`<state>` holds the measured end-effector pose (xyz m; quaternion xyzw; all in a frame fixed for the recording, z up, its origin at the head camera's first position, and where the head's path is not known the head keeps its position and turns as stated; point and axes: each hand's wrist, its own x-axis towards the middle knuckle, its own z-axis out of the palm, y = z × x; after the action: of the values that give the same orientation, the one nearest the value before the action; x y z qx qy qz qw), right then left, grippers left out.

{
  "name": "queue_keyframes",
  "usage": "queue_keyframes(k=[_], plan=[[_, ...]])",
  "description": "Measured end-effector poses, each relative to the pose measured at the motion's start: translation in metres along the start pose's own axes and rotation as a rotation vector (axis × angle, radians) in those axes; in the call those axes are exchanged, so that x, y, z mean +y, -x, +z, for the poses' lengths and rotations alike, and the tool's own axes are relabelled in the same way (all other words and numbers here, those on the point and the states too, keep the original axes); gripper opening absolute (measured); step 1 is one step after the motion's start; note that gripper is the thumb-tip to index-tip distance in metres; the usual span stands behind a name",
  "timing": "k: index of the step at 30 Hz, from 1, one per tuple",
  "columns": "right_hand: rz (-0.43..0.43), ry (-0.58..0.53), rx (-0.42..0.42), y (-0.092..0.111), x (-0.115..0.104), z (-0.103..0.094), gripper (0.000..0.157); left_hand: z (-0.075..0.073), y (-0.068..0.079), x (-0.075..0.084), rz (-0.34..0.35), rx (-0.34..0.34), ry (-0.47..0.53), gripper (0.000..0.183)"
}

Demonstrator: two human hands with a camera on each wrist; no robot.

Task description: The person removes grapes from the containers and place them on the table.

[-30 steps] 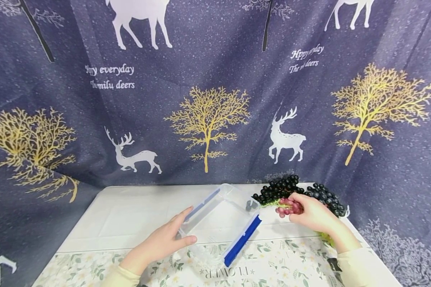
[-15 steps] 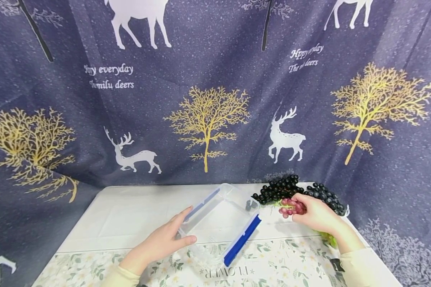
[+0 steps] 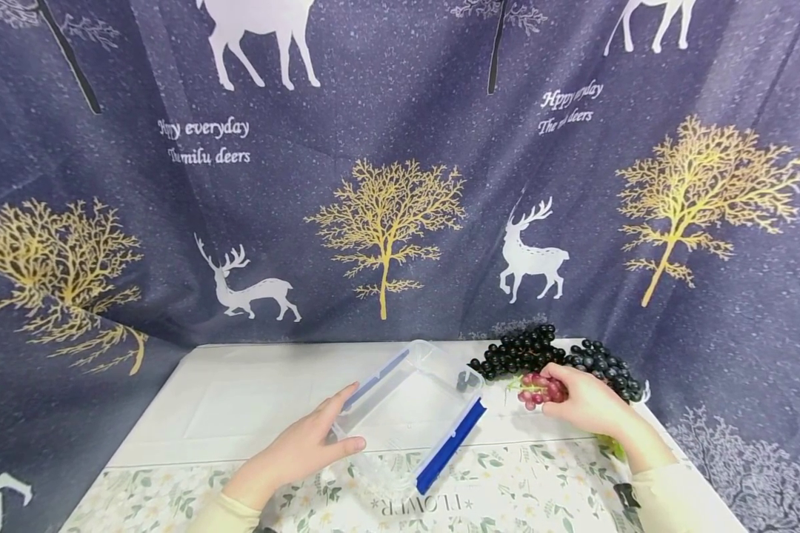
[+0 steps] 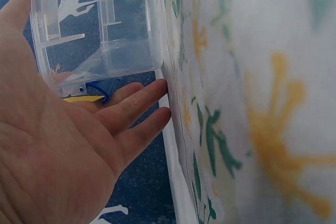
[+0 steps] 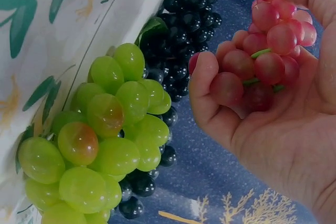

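In the head view, my right hand (image 3: 590, 400) grips a bunch of red grapes (image 3: 535, 390). Up close in the right wrist view, the fingers curl round the red grapes (image 5: 262, 69) and the thumb lies against the upper ones. My left hand (image 3: 300, 448) rests at the near left corner of a clear plastic box (image 3: 380, 474) with blue side flaps. Its fingers are fairly straight in the left wrist view, beside the box wall (image 4: 126, 56), and part of them is hidden behind it. The box stands without a lid at mid-table.
Behind my right hand lie black grapes (image 3: 520, 350), with dark blue-black grapes (image 3: 607, 370) to their right. Green grapes (image 5: 105, 140) lie near the right wrist, mostly covered by it in the head view. A printed curtain (image 3: 400, 111) hangs behind the table.
My right hand has shifted slightly to the right and a little nearer, carrying the red grapes away from the box and the black grapes. The left hand and box stay put.
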<state>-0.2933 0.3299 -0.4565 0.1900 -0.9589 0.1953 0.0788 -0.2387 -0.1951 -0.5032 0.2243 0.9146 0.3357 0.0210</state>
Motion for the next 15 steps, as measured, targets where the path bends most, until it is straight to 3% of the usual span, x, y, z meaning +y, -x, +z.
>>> queue_keyframes(k=[15], plan=[[-0.006, -0.017, -0.041, 0.0000, -0.0032, 0.0073, 0.033, 0.0006, -0.0007, -0.0014, 0.001, -0.004, -0.004, 0.090]])
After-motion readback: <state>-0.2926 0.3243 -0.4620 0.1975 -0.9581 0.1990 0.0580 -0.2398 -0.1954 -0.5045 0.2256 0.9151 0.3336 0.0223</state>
